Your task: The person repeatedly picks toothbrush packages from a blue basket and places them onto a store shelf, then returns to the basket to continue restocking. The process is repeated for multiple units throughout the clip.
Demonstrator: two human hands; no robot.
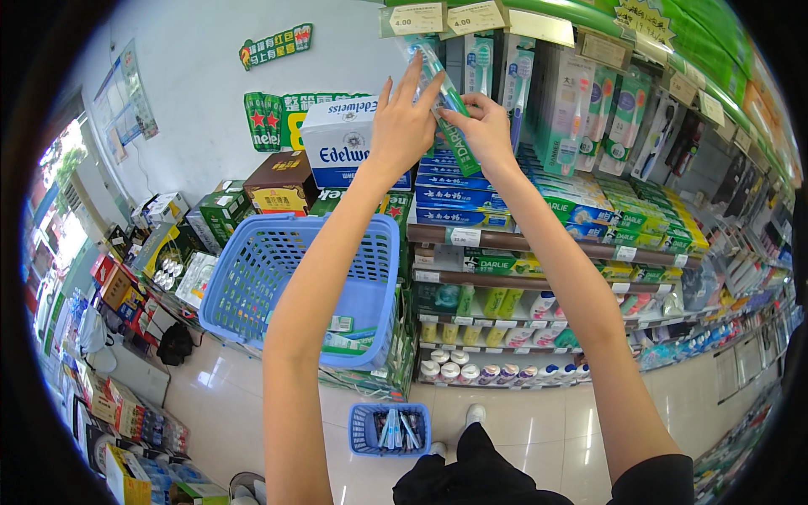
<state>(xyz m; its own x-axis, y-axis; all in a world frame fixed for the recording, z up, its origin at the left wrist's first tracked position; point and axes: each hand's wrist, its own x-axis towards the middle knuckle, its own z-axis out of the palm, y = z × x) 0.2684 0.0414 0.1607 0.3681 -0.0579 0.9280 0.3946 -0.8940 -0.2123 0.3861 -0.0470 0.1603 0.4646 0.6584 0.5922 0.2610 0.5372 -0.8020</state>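
Note:
A green Darlie toothbrush pack [463, 151] with a clear plastic front hangs tilted below the price tags at the top of the shelf. My right hand [485, 129] grips its right edge, thumb on the front. My left hand [404, 126] lies over the pack's upper left side with its fingers spread; whether it also pinches the pack is hidden. Other hanging toothbrush packs [519, 88] are just right of my hands. Under them lie stacked blue toothpaste boxes [464, 199]. Below my left forearm, a large blue plastic basket [300, 237] holds a few green and white packs [347, 341].
An Edelweiss beer carton [341, 142] and a brown carton [281, 180] stand behind the basket. A small blue basket [358, 435] of slim packs sits on the tiled floor near my feet. Shelves of bottles [470, 372] run below the toothpaste. Boxed goods [126, 404] line the left.

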